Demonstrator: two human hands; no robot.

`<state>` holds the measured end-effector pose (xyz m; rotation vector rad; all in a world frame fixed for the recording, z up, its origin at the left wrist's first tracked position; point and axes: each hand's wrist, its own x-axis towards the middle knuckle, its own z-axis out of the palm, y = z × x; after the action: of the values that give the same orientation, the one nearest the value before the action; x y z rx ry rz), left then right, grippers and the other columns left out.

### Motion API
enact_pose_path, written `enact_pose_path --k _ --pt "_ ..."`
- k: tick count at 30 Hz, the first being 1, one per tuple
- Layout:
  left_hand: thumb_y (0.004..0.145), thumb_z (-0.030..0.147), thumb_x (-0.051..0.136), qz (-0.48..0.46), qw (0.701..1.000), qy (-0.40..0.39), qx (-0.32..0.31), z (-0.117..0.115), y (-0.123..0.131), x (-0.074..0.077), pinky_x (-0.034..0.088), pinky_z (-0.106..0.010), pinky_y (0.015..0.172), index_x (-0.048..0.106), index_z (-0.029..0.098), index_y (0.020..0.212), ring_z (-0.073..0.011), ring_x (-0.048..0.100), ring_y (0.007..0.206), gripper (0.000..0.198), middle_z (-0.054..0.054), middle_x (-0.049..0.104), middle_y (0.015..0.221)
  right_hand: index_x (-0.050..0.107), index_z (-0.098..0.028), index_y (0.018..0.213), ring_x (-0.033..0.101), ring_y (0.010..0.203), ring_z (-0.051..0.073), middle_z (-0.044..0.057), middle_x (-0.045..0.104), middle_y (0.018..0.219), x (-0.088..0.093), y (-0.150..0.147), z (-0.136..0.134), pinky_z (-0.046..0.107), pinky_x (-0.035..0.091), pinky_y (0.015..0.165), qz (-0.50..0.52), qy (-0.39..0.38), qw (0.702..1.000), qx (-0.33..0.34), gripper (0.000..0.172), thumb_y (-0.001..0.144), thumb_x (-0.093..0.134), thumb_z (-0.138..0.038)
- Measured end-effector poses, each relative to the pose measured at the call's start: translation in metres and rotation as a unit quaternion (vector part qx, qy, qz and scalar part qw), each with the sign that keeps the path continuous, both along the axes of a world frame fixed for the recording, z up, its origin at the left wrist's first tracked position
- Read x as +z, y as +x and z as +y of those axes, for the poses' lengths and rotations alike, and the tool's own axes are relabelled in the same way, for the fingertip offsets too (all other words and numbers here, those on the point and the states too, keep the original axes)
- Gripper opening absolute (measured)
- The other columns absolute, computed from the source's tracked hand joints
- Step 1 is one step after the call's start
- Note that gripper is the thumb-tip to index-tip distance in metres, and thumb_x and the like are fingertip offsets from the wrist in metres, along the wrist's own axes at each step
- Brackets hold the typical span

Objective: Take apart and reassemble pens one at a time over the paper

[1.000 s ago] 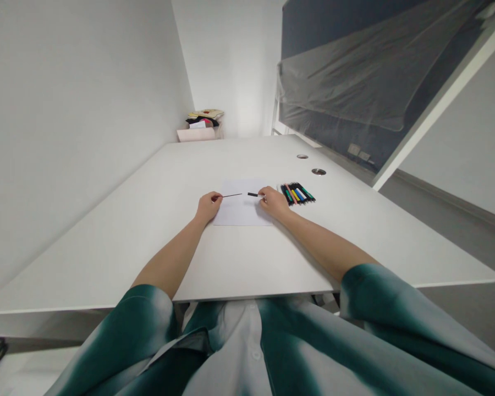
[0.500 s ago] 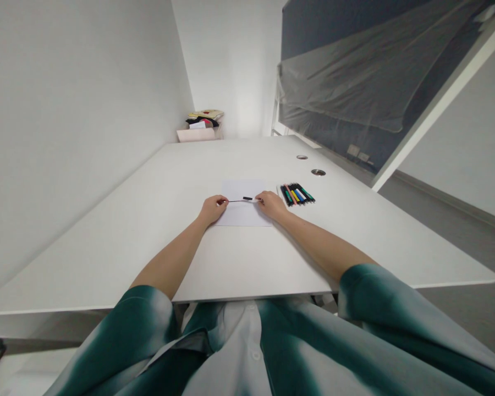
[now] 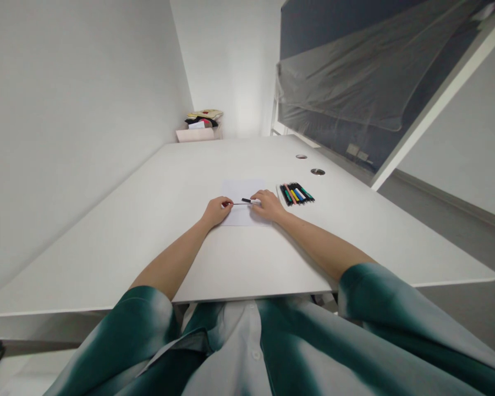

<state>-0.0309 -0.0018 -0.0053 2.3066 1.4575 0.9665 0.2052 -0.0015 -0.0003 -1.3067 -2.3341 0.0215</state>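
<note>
My left hand (image 3: 216, 212) pinches one end of a thin dark rod (image 3: 238, 204), which looks like a pen refill. My right hand (image 3: 267, 205) is closed on a small black pen part (image 3: 246, 200) at the rod's other end. Both hands rest low over a white sheet of paper (image 3: 242, 191) on the white table (image 3: 157, 220). The rod and the black part lie almost in line, close together; whether they touch is too small to tell. A row of several coloured pens (image 3: 296, 193) lies just right of my right hand.
Two round cable holes (image 3: 317, 171) sit in the table behind the pens. A box with clutter (image 3: 200, 127) stands at the far end by the wall. A dark board under plastic sheeting (image 3: 355, 82) leans at the right.
Both hands have drawn closer together and slightly toward me. The gap between the thin rod and the black part has closed, and the hands now cover more of the paper.
</note>
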Motion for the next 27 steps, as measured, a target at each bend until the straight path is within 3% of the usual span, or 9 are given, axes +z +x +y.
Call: enact_pose_path --k 6,18,23,27 --pt "0.083 0.024 0.056 0.005 1.000 0.008 -0.020 -0.004 0.007 0.001 0.053 -0.033 0.087 0.073 0.018 0.090 -0.0182 0.067 0.083 0.019 -0.005 0.075 0.090 0.074 -0.017 0.103 0.057 0.105 0.025 0.011 0.069 0.109 -0.002 -0.005 -0.001 0.036 0.039 0.093 -0.017 0.016 0.997 0.069 0.023 0.091 0.055 -0.021" --pt "0.082 0.024 0.056 0.018 0.999 0.011 0.029 0.001 -0.005 0.001 0.053 -0.033 0.085 0.073 0.020 0.088 -0.0199 0.067 0.083 0.019 -0.005 0.075 0.089 0.077 -0.016 0.096 0.054 0.106 0.030 0.015 0.068 0.107 0.005 -0.002 -0.002 0.042 0.041 0.092 -0.036 -0.011 0.999 -0.032 0.022 0.087 0.057 -0.017" --pt "0.082 0.023 0.056 0.033 0.999 0.008 -0.005 -0.004 0.002 0.002 0.053 -0.033 0.087 0.073 0.019 0.090 -0.0195 0.067 0.084 0.019 -0.006 0.075 0.091 0.077 -0.014 0.099 0.053 0.106 0.030 0.016 0.068 0.107 0.004 -0.003 -0.003 0.041 0.042 0.092 -0.046 -0.011 0.999 -0.022 0.023 0.088 0.057 -0.019" --pt "0.084 0.025 0.056 0.034 0.999 0.019 -0.026 -0.008 0.010 0.004 0.053 -0.034 0.087 0.073 0.019 0.091 -0.0191 0.067 0.084 0.019 -0.006 0.075 0.091 0.074 -0.015 0.108 0.053 0.105 0.028 0.014 0.067 0.109 0.001 -0.006 -0.005 0.039 0.041 0.092 -0.025 0.019 0.999 0.034 0.026 0.089 0.059 -0.023"
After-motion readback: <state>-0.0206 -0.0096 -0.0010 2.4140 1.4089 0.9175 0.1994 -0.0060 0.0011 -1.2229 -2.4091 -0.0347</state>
